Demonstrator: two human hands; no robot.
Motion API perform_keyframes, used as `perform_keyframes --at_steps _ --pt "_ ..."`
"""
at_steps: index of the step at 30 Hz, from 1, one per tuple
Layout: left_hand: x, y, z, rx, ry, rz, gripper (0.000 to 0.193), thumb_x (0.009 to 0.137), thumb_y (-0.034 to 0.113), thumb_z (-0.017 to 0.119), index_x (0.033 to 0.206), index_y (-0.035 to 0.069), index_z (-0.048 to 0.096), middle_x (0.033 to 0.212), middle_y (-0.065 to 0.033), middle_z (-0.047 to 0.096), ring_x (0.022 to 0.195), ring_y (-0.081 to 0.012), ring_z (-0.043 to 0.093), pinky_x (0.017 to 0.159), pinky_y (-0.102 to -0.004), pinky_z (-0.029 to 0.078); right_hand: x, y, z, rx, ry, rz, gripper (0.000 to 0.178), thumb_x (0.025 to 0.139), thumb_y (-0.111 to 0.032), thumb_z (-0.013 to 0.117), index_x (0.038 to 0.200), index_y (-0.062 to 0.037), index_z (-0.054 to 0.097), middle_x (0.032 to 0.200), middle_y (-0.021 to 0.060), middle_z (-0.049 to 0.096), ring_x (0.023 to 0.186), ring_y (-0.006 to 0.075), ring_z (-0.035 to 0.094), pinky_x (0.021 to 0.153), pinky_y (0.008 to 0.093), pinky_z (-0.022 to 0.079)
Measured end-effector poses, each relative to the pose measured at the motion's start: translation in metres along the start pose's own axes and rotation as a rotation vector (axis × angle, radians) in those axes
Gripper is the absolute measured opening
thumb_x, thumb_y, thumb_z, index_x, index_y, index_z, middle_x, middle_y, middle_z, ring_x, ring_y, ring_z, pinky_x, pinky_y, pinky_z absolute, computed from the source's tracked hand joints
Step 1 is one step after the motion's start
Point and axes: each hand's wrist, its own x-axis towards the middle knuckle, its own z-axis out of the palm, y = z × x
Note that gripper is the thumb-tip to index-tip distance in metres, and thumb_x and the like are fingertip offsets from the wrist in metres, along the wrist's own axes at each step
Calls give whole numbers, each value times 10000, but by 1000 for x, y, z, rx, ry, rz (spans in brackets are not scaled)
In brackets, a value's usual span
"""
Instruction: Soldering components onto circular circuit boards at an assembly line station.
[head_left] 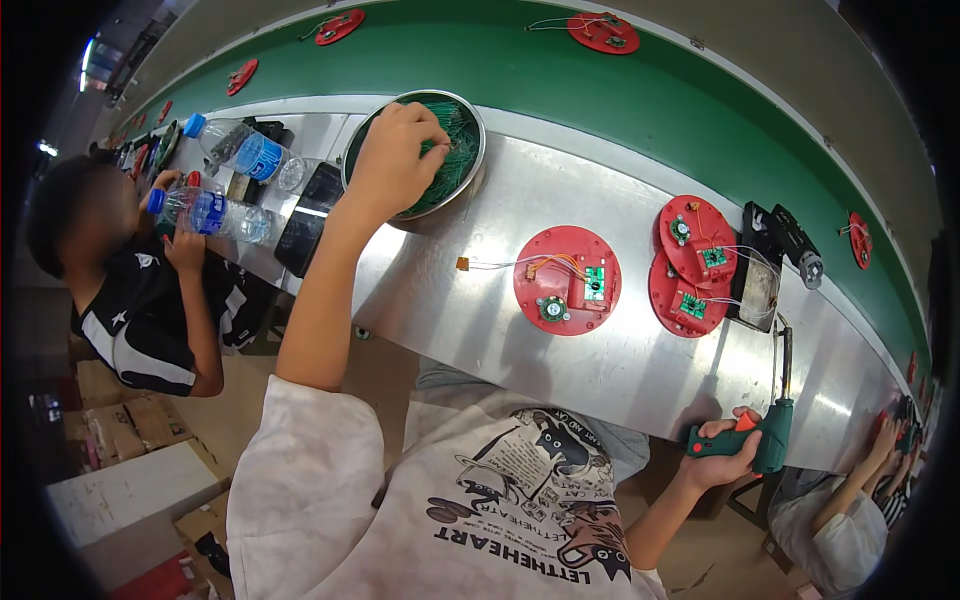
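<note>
My left hand (pixel 402 150) is over the round metal bowl (pixel 478 170), its fingers curled down toward the thin green wires (pixel 455 122) inside; what the fingertips pinch is hidden among them. A green soldering gun (pixel 772 440) with an orange trigger is gripped in my right hand (pixel 728 458), at the table's near edge, its tip pointing away from me. Between my hands lies a red round plate (pixel 567 245) with a small green circuit board, a round part and wires leading to a small connector. Two more such red plates (pixel 690 290) overlap to its right.
Two plastic bottles (pixel 262 158) lie left of the bowl beside a black tray (pixel 308 220). A dark metal box (pixel 755 290) and a black device (pixel 797 245) stand at right. Behind the metal table (pixel 440 310) runs a green conveyor belt (pixel 500 60) bearing red plates. Co-workers sit on both sides.
</note>
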Motion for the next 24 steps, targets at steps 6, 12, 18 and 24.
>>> perform_keyframes --at_steps 6,12,18,24 --pt "5 16 -14 -248 159 -35 100 815 87 713 886 24 744 904 -99 699 849 -280 644 760 -380 514 1 -1 1 -13 -17 -3 388 1006 -342 443 1059 34 524 918 131 582 460 152 510 430 294 433" --pt "8 12 -14 -118 155 -63 121 833 125 710 914 48 755 832 -140 718 755 -294 682 685 -387 530 2 -1 4 -19 -5 -20 391 1007 -336 443 1056 43 525 915 134 586 460 154 512 422 289 429" --pt "14 9 -1 82 105 -181 134 850 185 685 866 72 755 810 -154 699 797 -316 680 714 -437 541 0 -3 12 -43 40 -7 381 1021 -352 432 1048 9 552 610 65 526 474 142 482 444 272 373" --pt "29 11 27 334 74 -116 106 795 122 668 830 67 752 891 -163 689 854 -362 647 779 -454 531 -1 -6 12 -16 -15 -37 380 1021 -330 439 1074 30 548 854 115 599 479 148 497 441 280 399"
